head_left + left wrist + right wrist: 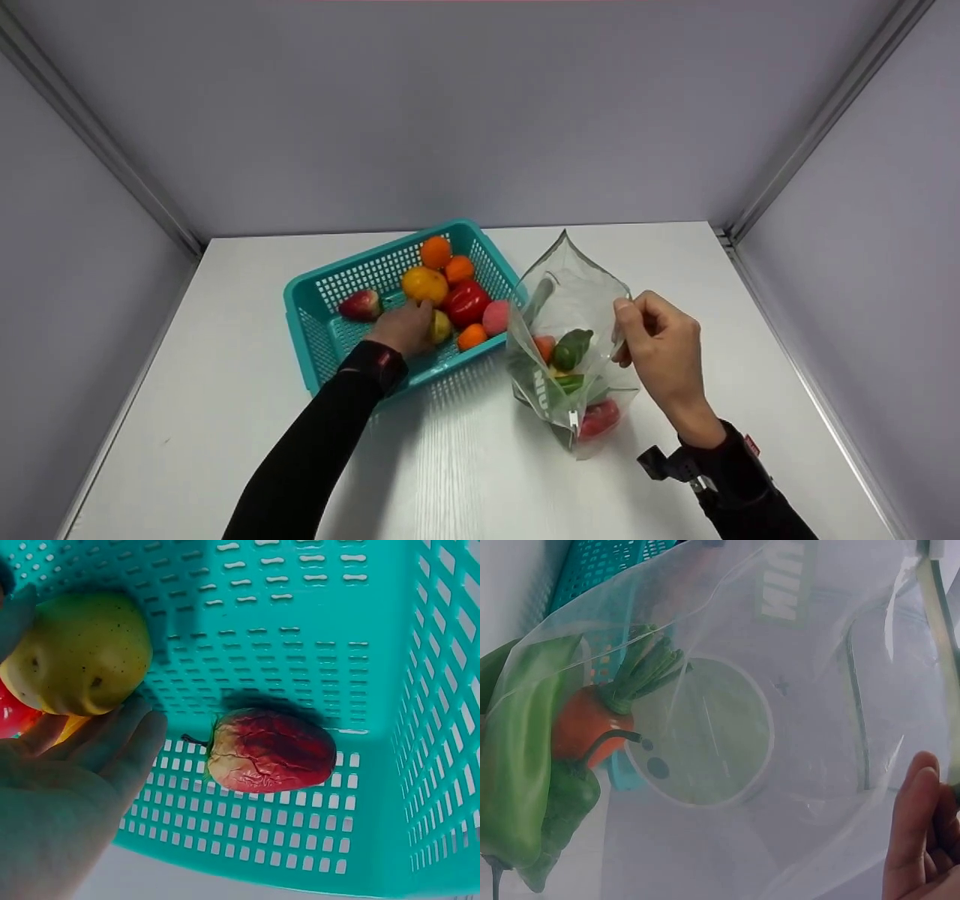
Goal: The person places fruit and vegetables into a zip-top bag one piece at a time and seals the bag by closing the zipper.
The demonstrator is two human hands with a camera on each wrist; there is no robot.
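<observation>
Teal plastic basket [315, 300] sits on a white tabletop [465, 465], seen from the head camera, with a clear zip bag [570, 300] standing just beside it to the right. The left hand [405, 326] reaches into the basket, its grip closed round a small yellow-green pear [440, 327]. Around it lie two oranges, a yellow fruit, a red pepper [466, 302], a pink peach, a small orange piece and a reddish strawberry [361, 304]. The right hand [660, 345] pinches the bag's rim, holding the mouth open. Several pieces already sit in the bag: a green pepper [573, 349], a carrot and something red at the bottom, so the filling looks partly done, with most of the produce left in the basket. From the left wrist, the pear [79, 652] rests against the curled fingers [112, 739], lifted slightly off the mesh floor; the strawberry [270, 750] lies apart, near the basket's wall [442, 727]. From the right wrist, fingertips [919, 832] clamp the clear film, and the carrot [592, 720] with its green top presses against the green pepper [517, 787] inside the bag.
</observation>
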